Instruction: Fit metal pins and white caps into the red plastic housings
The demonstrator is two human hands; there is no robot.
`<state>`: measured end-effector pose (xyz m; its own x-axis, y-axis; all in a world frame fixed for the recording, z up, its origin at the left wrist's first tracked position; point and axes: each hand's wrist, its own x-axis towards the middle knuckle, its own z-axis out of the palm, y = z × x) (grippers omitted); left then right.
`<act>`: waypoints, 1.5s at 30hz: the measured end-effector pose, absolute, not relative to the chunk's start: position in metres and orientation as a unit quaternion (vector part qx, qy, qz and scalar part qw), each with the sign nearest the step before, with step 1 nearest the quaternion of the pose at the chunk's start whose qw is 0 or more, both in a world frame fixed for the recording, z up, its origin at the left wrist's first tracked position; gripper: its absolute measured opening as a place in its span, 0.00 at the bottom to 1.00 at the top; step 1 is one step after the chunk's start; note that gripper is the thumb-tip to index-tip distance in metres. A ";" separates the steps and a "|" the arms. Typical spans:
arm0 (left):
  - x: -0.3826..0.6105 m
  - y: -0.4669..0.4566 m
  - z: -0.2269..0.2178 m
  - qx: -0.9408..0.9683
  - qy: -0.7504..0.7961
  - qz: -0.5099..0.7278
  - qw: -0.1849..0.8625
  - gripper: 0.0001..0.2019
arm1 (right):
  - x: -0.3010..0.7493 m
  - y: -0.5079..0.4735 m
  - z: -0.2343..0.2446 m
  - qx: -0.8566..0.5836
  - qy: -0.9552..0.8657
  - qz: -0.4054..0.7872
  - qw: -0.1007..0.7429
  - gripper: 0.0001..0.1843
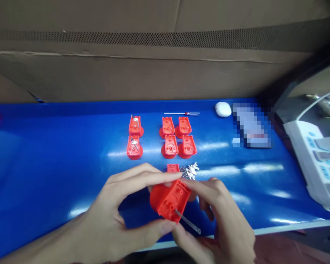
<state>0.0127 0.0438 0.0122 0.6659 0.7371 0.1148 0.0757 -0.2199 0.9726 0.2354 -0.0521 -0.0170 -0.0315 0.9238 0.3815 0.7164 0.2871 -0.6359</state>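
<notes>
Pinching a small red plastic housing above the blue table's near edge, the left hand and right hand each clamp it between fingertip and thumb. A thin metal pin juts out by the right thumb. The housing looks light, rigid and slick, so its flat outer faces probably offer the surest grip.

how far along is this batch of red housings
Looks done: the two left housings already carry metal pieces. In hand: the left hand and right hand grip a housing with a pin sticking from it. Seemingly left: four bare housings, plus another housing behind the hands, beside the metal pile.
</notes>
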 end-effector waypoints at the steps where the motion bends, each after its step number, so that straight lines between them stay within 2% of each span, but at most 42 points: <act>1: 0.012 0.045 0.013 0.732 0.279 0.288 0.551 0.35 | 0.237 -0.050 -0.016 -0.571 -0.708 0.142 0.390 0.31; 8: 0.005 0.048 0.013 0.778 0.312 0.229 0.495 0.39 | 0.244 -0.046 -0.012 -0.543 -0.719 0.191 0.390 0.31; 11: 0.002 0.050 0.014 0.798 0.311 0.210 0.472 0.36 | 0.245 -0.048 -0.015 -0.542 -0.719 0.204 0.384 0.32; 15: 0.002 0.053 0.011 0.800 0.316 0.260 0.439 0.31 | 0.245 -0.049 -0.016 -0.568 -0.708 0.203 0.366 0.34; 18: 0.005 0.053 0.008 0.781 0.369 0.274 0.422 0.27 | 0.248 -0.048 -0.017 -0.577 -0.690 0.200 0.390 0.36; 25: 0.012 0.054 0.003 0.729 0.442 0.257 0.455 0.19 | 0.273 -0.043 -0.032 -0.629 -0.626 0.170 0.427 0.28; 29: 0.012 0.057 -0.001 0.705 0.461 0.223 0.490 0.19 | 0.279 -0.039 -0.039 -0.611 -0.653 0.183 0.408 0.26; 35: 0.014 0.058 -0.006 0.693 0.459 0.189 0.523 0.18 | 0.273 -0.034 -0.040 -0.586 -0.701 0.217 0.343 0.32; 39: 0.014 0.057 -0.008 0.713 0.472 0.178 0.487 0.18 | 0.272 -0.031 -0.041 -0.581 -0.713 0.229 0.320 0.34; 45: 0.011 0.054 -0.007 0.758 0.475 0.160 0.416 0.19 | 0.271 -0.026 -0.043 -0.584 -0.704 0.251 0.316 0.28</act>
<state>0.0109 0.0543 -0.0074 0.4968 0.8544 -0.1524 0.5873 -0.2017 0.7838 0.2713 -0.0259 -0.0429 -0.1187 0.9811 0.1527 0.6631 0.1928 -0.7233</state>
